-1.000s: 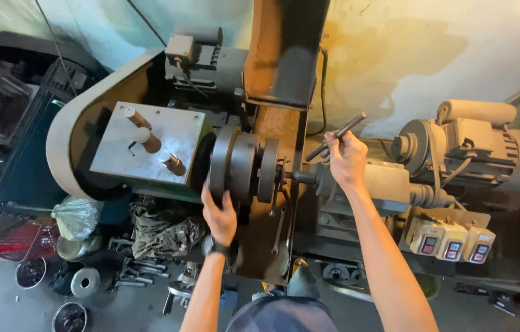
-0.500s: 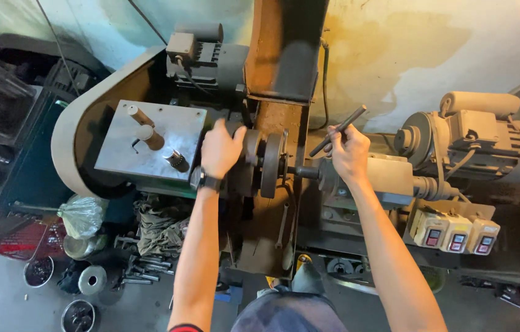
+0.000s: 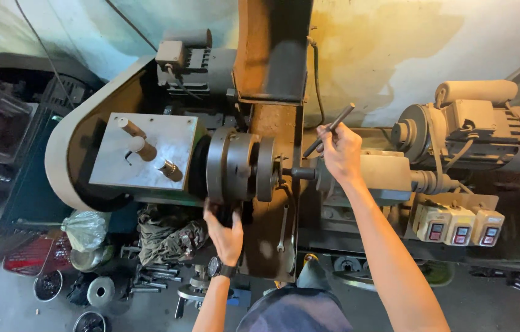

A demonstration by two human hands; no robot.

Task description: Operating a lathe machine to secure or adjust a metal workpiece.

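A small lathe fills the view, with a round steel chuck (image 3: pixel 235 166) at its middle. My left hand (image 3: pixel 225 230), a watch on its wrist, cups the underside of the chuck with fingers spread against it. My right hand (image 3: pixel 341 154) is closed around a dark metal rod handle (image 3: pixel 331 128) that sticks up and to the right, just right of the short workpiece (image 3: pixel 300 174) held in the chuck. A grey headstock cover (image 3: pixel 143 154) with three stubby levers lies left of the chuck.
An electric motor (image 3: pixel 481 126) sits at the right, with a row of switch boxes (image 3: pixel 460 227) below it. A crumpled rag (image 3: pixel 164 233), a plastic bag (image 3: pixel 86 229) and several loose metal parts (image 3: pixel 100 290) lie on the floor lower left. A stained wall (image 3: pixel 395 49) stands behind.
My left hand has dropped from the top front of the chuck to its underside. My right hand stays on the rod handle.
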